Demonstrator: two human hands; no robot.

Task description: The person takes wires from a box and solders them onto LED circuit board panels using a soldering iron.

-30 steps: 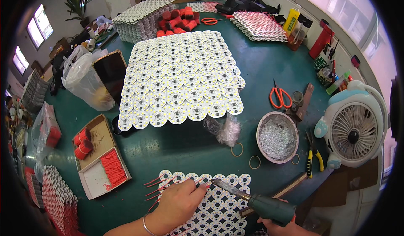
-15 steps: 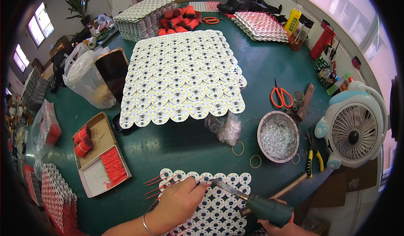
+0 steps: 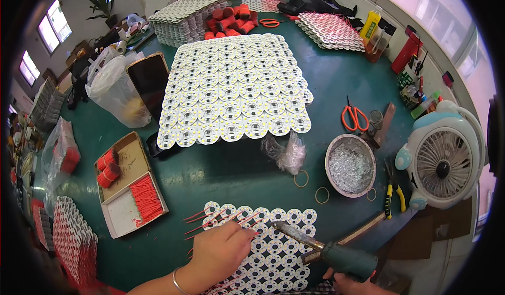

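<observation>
On the table in front of me lies a sheet of round white LED circuit boards (image 3: 273, 246), joined in rows with dark gaps between them. My left hand (image 3: 223, 250) rests over its left part, fingertips pinched on a thin red wire (image 3: 256, 233). Several more red wires (image 3: 195, 218) stick out past the sheet's left edge. In my right hand (image 3: 348, 283) is a soldering iron (image 3: 344, 261) with a dark green handle and a long metal barrel. Its tip hovers by the upper rows, apart from my left fingers.
A stack of larger board sheets (image 3: 231, 92) stands ahead. At left, a cardboard box (image 3: 124, 190) holds cut red wires. To the right are a bowl (image 3: 329, 176) of silvery bits, orange-handled scissors (image 3: 355, 118), pliers (image 3: 389, 197), a wooden strip (image 3: 363, 227) and a fan (image 3: 442, 163).
The soldering iron's tip has drawn away to the right from my left fingertips. My left hand has shifted slightly down, still pinched. The whole view has moved a little.
</observation>
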